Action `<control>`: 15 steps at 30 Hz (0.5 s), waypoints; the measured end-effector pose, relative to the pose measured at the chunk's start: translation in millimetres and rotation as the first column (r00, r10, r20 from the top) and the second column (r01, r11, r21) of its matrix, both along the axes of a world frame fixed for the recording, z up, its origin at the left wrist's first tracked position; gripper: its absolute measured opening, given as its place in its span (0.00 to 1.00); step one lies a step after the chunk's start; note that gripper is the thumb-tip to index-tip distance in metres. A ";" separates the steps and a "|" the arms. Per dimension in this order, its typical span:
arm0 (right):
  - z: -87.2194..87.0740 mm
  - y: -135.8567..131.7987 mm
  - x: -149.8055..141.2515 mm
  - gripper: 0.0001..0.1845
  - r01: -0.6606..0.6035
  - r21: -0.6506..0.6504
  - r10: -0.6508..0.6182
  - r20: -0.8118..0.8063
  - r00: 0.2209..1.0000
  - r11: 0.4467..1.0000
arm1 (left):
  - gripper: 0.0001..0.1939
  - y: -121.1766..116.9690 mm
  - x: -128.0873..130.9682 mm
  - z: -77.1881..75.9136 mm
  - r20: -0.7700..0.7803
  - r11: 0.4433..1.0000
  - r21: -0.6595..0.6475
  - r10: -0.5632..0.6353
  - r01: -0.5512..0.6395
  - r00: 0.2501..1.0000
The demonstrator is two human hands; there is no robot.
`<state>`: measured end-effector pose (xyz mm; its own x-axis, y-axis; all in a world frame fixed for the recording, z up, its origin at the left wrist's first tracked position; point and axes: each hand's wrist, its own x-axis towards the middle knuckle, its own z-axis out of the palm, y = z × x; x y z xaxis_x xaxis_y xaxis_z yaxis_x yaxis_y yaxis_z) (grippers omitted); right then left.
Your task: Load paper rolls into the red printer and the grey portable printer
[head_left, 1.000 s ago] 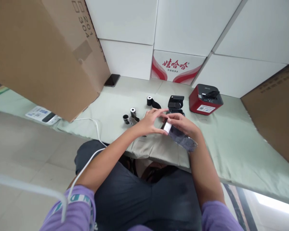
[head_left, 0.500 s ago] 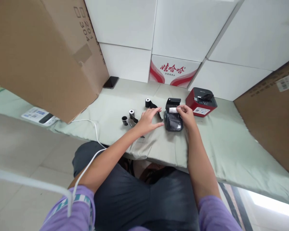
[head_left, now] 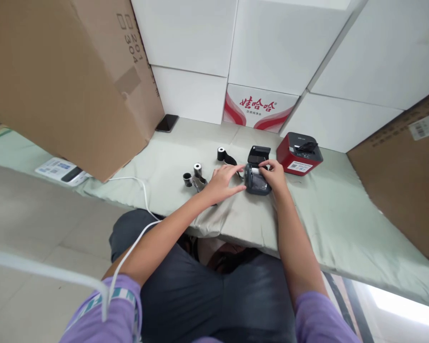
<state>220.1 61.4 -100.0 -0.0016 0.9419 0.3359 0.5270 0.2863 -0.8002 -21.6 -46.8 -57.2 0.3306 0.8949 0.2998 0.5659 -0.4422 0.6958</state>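
Note:
A small dark portable label printer point(head_left: 258, 185) sits on the cloth-covered bench, its lid point(head_left: 259, 154) tipped up at the back. The white paper roll point(head_left: 255, 171) lies in its compartment, partly covered by my right hand point(head_left: 274, 175), whose fingers are closed on it. My left hand point(head_left: 224, 183) is at the printer's left side, thumb and fingers spread apart, with the fingertips close to the edge; I cannot tell whether they touch. Left of that hand stand small black rolls of ribbon point(head_left: 198, 169). Another black roll point(head_left: 221, 153), partly unwound, trails its strip toward the printer.
Behind the printer to the right stands a red and black box-shaped machine point(head_left: 299, 153). A phone point(head_left: 167, 123) lies at the back left beside a large cardboard box point(head_left: 75, 85). White boxes point(head_left: 189, 93) line the back. A white cable point(head_left: 143, 190) crosses the bench edge.
My right hand has lowered the white roll from above the printer into its open compartment. My left hand stays spread beside the printer. The whole view has shifted slightly.

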 end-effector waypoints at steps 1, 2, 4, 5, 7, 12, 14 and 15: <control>-1.4 1.1 0.1 0.08 0.028 0.014 -0.029 0.019 0.999 0.999 | 0.32 0.0 0.1 -0.1 -0.006 1.000 0.003 0.001 -0.001 1.000; -3.2 2.7 0.6 0.09 0.070 0.024 -0.070 0.019 0.997 0.997 | 0.32 0.0 0.2 -0.3 -0.017 1.000 0.008 0.003 -0.002 1.000; -7.8 7.4 2.5 0.14 0.161 0.019 -0.160 -0.052 0.986 0.987 | 0.31 0.3 1.1 -0.5 -0.065 1.000 0.029 0.006 -0.004 0.998; -10.4 10.4 3.6 0.18 0.178 -0.003 -0.177 -0.118 0.977 0.984 | 0.31 0.4 2.2 -0.5 -0.107 0.999 0.050 0.005 0.001 0.994; -15.4 16.9 5.3 0.26 0.124 -0.068 -0.138 -0.274 0.952 0.990 | 0.31 0.8 6.5 -0.7 -0.211 0.993 0.113 -0.012 0.036 0.977; -21.0 28.5 5.1 0.37 -0.088 -0.100 0.035 -0.442 0.896 0.991 | 0.33 3.5 31.3 -5.3 -0.431 0.949 0.239 -0.088 0.207 0.898; -19.6 29.4 4.5 0.38 -0.090 -0.081 0.045 -0.447 0.894 0.993 | 0.31 6.1 43.7 -10.0 -0.461 0.943 0.250 -0.083 0.219 0.884; -18.3 29.1 4.5 0.39 -0.098 -0.078 0.054 -0.440 0.896 0.992 | 0.29 7.7 49.3 -12.8 -0.465 0.944 0.247 -0.084 0.220 0.881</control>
<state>224.6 90.5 -118.4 0.0518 0.9724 0.2277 0.0981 0.2219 -0.9701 27.7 -39.1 -70.0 0.6138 0.7205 0.3226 0.6922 -0.6877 0.2190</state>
